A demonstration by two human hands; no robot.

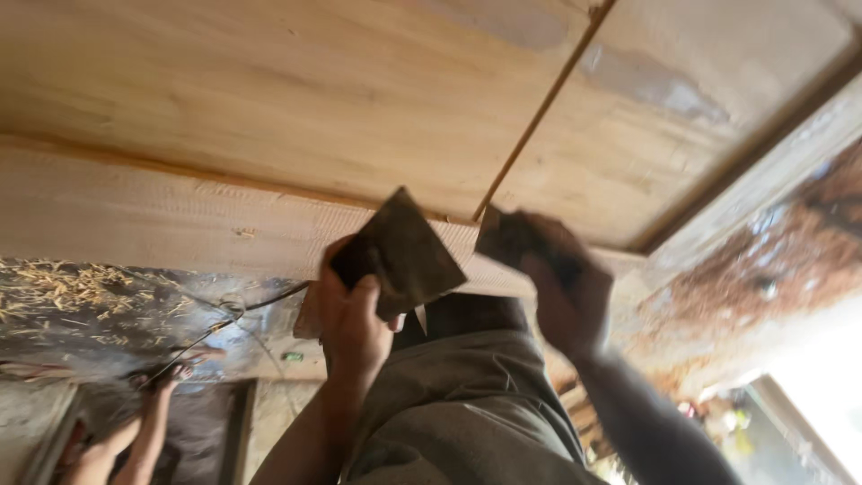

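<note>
View from head cam, looking down at a large pale wooden door panel w/ raised frame edge lying flat; its long edge runs left to right across the frame. Left hand pinches a dark brown, roughly square sheet of sandpaper, thumb on top, fingers curled beneath, sheet tilted up just at the panel's near edge. Right hand closes around a second dark, crumpled sandpaper piece, fingers pressed together, touching the same edge just right of the first. Both hands are about equally near the wood. A thin wooden strip runs diagonally across the panel. Below: grey-green trousers, straw-littered floor, another person's bare feet at lower left.
</note>
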